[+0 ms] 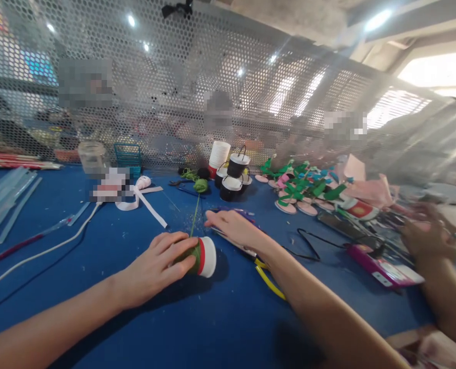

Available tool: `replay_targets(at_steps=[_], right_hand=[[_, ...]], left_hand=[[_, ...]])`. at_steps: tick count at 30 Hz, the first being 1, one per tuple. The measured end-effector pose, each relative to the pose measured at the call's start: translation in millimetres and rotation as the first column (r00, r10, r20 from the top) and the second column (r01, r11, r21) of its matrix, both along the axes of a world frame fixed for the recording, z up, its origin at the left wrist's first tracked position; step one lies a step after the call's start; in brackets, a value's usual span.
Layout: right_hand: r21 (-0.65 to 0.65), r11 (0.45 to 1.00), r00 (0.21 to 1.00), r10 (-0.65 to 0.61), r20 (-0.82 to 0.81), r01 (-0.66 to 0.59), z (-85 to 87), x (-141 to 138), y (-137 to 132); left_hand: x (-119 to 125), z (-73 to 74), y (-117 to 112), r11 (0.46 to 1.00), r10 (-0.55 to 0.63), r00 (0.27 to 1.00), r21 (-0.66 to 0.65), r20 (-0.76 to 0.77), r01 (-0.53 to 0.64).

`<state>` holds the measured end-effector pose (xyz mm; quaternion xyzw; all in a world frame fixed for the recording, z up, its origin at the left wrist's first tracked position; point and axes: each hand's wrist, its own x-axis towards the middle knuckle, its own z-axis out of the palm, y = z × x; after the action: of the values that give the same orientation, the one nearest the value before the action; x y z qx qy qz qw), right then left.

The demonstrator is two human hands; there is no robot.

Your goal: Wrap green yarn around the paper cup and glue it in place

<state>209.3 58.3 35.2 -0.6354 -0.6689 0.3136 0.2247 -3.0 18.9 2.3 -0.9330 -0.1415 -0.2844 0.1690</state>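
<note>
Clock positions are taken from the cup, tipped on its side above the blue tabletop, white rim toward 3 o'clock. The person's left hand grips its body, fingers curled over the green yarn wrap; a strand runs to the yarn ball at 12. The right hand, at 2 o'clock, lies across the scissors (whether it grips or merely overlaps them cannot be told). Step in hand, as judged: wrapping the cup with yarn. The next move would seem to call for a firm hold on the cup and even tension on the strand. Labels: the magenta box at 3 o'clock and the round-badged packet at 2 bear print, none legible; no brand can be read.
</note>
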Motion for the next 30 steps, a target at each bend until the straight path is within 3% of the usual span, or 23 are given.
replay_targets(at_steps=[2, 4, 9, 16, 22, 30], right_hand=[[-0.103, 0.963, 0.955, 0.226, -0.193, -0.249, 0.5, -16.0, -4.3], [-0.068, 0.940, 0.891, 0.290, -0.350, -0.333, -2.7, -23.8, -5.2], [0.121, 0.985, 0.851, 0.169, -0.497, -0.125, -5.5, -13.8, -8.4], [0.200, 0.976, 0.880, 0.169, -0.444, -0.087, -3.2, -5.4, -11.8], [0.185, 0.977, 0.901, 0.177, -0.396, -0.110, -11.4, -8.4, -9.3], [0.136, 0.981, 0.928, 0.173, -0.329, -0.135, -18.5, -13.5, -10.1]], left_hand=[[0.3, 0.3, -1.0, 1.000, -0.008, 1.000, -0.005, -0.012, 0.008], [0.4, -1.0, -1.8, 1.000, -0.018, 1.000, -0.024, -0.019, 0.018], [0.7, -10.1, -0.9, 0.985, 0.040, 0.998, -0.169, 0.057, -0.030], [4.4, -17.4, -1.3, 0.930, 0.033, 0.994, -0.367, 0.099, 0.005], [6.2, -14.0, -4.9, 0.934, -0.006, 0.992, -0.354, 0.130, 0.052], [1.2, -12.4, -5.8, 0.961, -0.039, 0.998, -0.272, 0.050, 0.051]])
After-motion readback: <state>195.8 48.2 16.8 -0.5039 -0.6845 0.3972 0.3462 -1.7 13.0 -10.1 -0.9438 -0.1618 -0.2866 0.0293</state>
